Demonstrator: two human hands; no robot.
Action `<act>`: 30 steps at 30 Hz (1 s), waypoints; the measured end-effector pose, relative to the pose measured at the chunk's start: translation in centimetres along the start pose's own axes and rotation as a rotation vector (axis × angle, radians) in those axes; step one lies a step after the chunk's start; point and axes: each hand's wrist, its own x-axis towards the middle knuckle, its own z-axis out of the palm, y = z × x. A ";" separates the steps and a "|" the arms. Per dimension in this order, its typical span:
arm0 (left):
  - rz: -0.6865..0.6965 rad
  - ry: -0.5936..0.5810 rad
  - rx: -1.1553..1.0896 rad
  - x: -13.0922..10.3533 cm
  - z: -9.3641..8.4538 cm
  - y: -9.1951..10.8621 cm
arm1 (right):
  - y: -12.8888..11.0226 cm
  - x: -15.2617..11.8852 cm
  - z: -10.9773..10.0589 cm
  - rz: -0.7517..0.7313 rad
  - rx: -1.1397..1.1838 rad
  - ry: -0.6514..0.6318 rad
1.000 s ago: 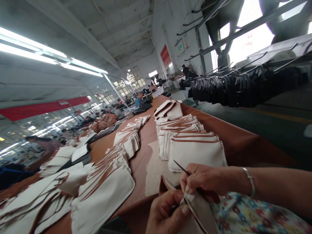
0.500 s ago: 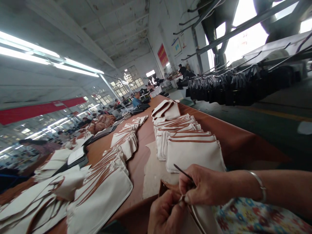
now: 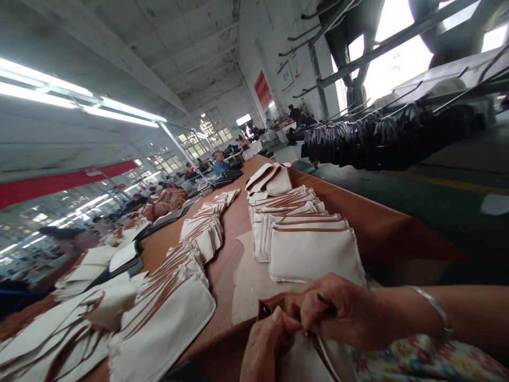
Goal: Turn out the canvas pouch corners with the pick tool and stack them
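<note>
Since the earlier frame, right hand [image 3: 342,313] drops, burying thin dark metal pick [image 3: 326,302] in its pinch. Left hand [image 3: 266,345] fingers clamp cream canvas pouch with brown trim [image 3: 302,361]; best keep strokes short, edge taut.

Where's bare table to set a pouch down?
Free: the brown strip between the middle pouch row and the right-hand stack; the table's right edge beyond that stack. Crowded: far-left heap and the near edge by both hands.
</note>
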 end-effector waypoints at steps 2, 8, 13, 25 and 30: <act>-0.022 0.013 -0.025 0.0 0.4 0.2 | -0.3 -0.1 -0.6 -0.107 -0.107 -0.054; -0.078 -0.157 -0.128 0.4 0.9 0.0 | -0.1 -0.4 -1.4 -0.272 -0.259 -0.097; -0.018 -0.168 0.103 0.4 0.7 0.0 | 0.4 -0.9 -1.5 -0.270 -0.336 -0.110; 0.366 -0.034 0.578 -0.9 1.1 1.4 | -1.7 0.0 -3.1 0.381 0.119 -0.201; 0.429 -0.015 0.551 -0.9 1.4 1.8 | -1.4 1.2 -3.4 0.464 0.061 -0.331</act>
